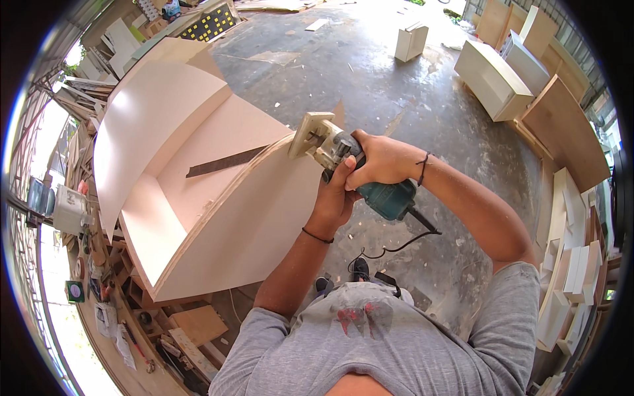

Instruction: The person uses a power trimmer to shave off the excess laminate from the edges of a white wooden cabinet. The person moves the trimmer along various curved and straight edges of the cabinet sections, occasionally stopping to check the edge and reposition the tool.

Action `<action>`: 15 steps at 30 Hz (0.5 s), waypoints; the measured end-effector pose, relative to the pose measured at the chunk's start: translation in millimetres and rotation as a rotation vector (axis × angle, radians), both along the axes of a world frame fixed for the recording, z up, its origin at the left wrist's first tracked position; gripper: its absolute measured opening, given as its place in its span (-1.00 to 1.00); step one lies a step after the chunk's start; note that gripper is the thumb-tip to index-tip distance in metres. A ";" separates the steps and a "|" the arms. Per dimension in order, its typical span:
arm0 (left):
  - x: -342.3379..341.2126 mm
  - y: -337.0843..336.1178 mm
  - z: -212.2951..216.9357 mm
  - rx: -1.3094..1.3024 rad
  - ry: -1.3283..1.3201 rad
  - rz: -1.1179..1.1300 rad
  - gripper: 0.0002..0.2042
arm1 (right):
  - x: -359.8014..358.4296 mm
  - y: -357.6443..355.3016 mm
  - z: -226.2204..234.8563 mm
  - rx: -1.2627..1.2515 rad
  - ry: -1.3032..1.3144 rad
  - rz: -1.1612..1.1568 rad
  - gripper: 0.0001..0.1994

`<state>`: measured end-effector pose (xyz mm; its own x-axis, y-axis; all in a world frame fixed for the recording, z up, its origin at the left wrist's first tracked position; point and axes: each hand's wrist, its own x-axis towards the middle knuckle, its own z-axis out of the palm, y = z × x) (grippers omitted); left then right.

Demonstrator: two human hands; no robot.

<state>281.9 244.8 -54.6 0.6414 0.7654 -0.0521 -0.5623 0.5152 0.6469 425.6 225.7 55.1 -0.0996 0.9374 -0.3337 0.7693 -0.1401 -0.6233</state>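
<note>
A teal trim router (pixel 389 200) with a pale square base plate lies on its side in the air, both of my hands wrapped round it. My right hand (pixel 386 160) grips the body from above. From below, my left hand (pixel 335 195) closes on it near the base, thumb up against the housing. The base plate meets the far right end of the raw edge of a large white cabinet (pixel 257 228); the cutter itself is hidden. A dark brown strip (pixel 224 162) lies across the inside of the cabinet. The black power cord (pixel 386 251) hangs from the router's rear toward the floor.
Below left, a workbench (pixel 109 330) carries hand tools and scraps. White box units (pixel 492 79) and a brown panel (pixel 568 132) stand at the right, with more white pieces (pixel 568 277) nearer. A small white box (pixel 411 43) sits on the concrete floor (pixel 297 79).
</note>
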 end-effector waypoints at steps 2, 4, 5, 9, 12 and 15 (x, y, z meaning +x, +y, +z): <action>-0.7 2.7 -4.5 0.019 0.000 -0.013 -0.62 | 0.8 0.3 -0.2 0.000 0.004 0.002 -0.10; -1.8 4.6 -6.1 0.025 -0.005 -0.027 -0.62 | 0.6 0.7 1.1 -0.009 -0.006 0.003 -0.10; -1.6 5.0 -6.3 0.029 -0.008 -0.035 -0.62 | 0.9 0.6 1.6 -0.013 -0.011 0.001 -0.10; 1.2 3.2 -4.7 0.004 0.022 -0.005 -0.61 | 4.1 1.5 -4.4 -0.007 0.010 -0.007 -0.11; 1.1 5.4 -8.7 0.010 0.020 -0.016 -0.61 | 5.3 1.4 -6.6 0.004 0.025 -0.011 -0.13; 2.3 4.4 -6.9 -0.009 0.031 -0.012 -0.61 | 7.0 2.4 -6.7 -0.009 0.029 0.003 -0.08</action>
<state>284.1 249.2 -61.5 0.6486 0.7570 -0.0794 -0.5355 0.5280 0.6591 432.6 228.1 48.4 -0.1123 0.9340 -0.3393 0.7512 -0.1437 -0.6443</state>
